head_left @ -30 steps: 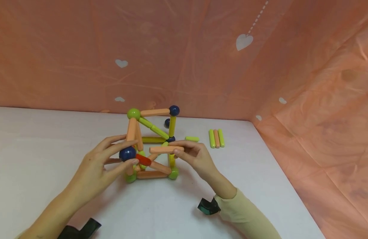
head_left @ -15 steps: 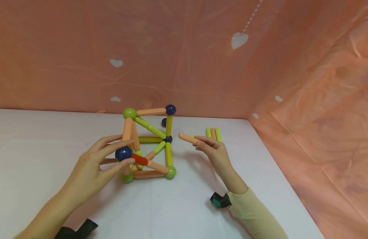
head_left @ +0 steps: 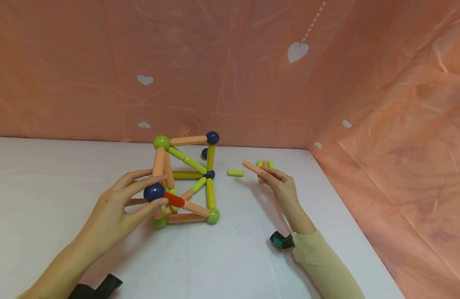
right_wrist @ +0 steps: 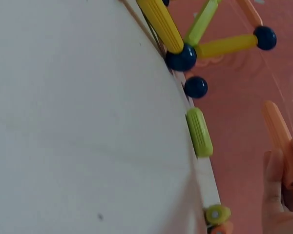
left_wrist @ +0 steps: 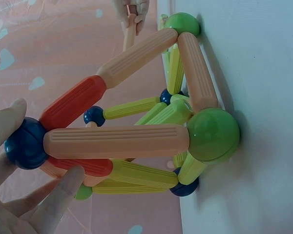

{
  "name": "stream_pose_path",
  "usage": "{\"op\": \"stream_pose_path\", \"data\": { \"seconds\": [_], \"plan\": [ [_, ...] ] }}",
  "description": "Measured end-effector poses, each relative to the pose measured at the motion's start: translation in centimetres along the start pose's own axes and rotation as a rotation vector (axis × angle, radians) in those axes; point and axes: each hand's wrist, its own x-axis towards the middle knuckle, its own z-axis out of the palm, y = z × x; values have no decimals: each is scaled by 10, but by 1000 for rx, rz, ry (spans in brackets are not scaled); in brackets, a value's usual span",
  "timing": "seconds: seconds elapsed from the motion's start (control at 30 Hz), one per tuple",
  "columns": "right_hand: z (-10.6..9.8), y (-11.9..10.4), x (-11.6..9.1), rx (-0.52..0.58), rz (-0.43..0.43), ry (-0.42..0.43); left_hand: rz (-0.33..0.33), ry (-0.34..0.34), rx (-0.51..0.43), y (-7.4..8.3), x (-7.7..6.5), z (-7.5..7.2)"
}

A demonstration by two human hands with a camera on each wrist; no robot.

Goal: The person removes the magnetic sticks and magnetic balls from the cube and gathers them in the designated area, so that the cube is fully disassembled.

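Observation:
A frame of magnetic sticks and balls stands on the white table, with a green ball [head_left: 161,143] at its upper left corner and a yellow stick [head_left: 210,193] on its right side. My left hand [head_left: 118,205] grips the dark blue ball [head_left: 154,192] at the near corner, where a red stick [left_wrist: 73,101] and a peach stick [left_wrist: 116,142] meet it. Off to the right, my right hand [head_left: 285,192] pinches another peach stick [right_wrist: 277,124] between thumb and fingers, raised and tilted. It partly covers a row of green and peach sticks [head_left: 271,164].
A short green stick [head_left: 236,172] lies between the frame and the right hand. Behind the frame sits a loose dark blue ball [head_left: 204,153]. A pink curtain [head_left: 230,74] with white hearts hangs along the table's back and right edges.
My right hand has drawn back rightward from the frame with the peach stick, over to the row of sticks. The left hand keeps its hold on the blue ball.

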Motion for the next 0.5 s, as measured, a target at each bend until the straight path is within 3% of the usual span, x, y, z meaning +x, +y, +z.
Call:
{"op": "stream_pose_path", "data": {
  "seconds": [0.13, 0.3, 0.5],
  "plan": [
    [-8, 2, 7, -31, 31, 69, -13, -9, 8, 0, 0, -1],
    [-15, 0, 15, -60, 129, 226, 1, -2, 8, -1, -1, 0],
    [-26, 4, 28, -71, 212, 331, 16, 7, -4, -1, -1, 1]
  ]
}}
